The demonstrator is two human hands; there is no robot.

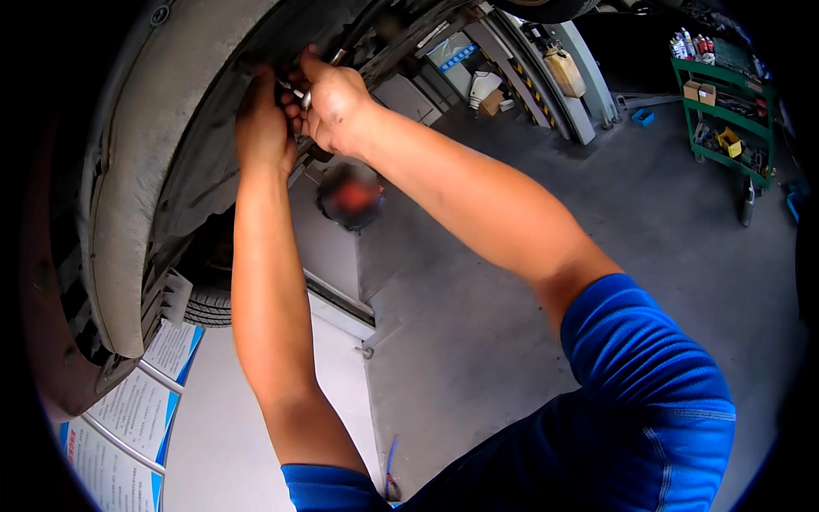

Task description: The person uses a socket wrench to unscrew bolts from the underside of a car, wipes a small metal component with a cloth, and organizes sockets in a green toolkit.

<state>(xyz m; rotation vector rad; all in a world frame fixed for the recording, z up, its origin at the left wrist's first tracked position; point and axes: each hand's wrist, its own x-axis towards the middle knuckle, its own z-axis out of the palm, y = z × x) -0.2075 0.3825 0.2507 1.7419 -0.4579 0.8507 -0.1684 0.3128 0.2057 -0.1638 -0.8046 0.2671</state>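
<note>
Both my arms reach up to the dark underside of a raised car [200,149], just behind its pale bumper edge [136,183]. My right hand [339,102] is closed around a shiny metal hand tool [306,100], which looks like a ratchet wrench. Part of it shows between the fingers, and its far end sticks out above the hand. Close beside it, my left hand [264,128] is raised against the underside with its fingers curled in toward the tool's tip. What those fingers grip is hidden by the hand and shadow.
A car tyre [209,307] shows below the bumper. Lift posts [537,77] stand ahead, with a yellowish canister [565,72]. At far right is a green tool cart [725,72] with bottles and boxes. A blue tray [643,118] lies on the grey floor. Printed boards [128,418] line the lower left.
</note>
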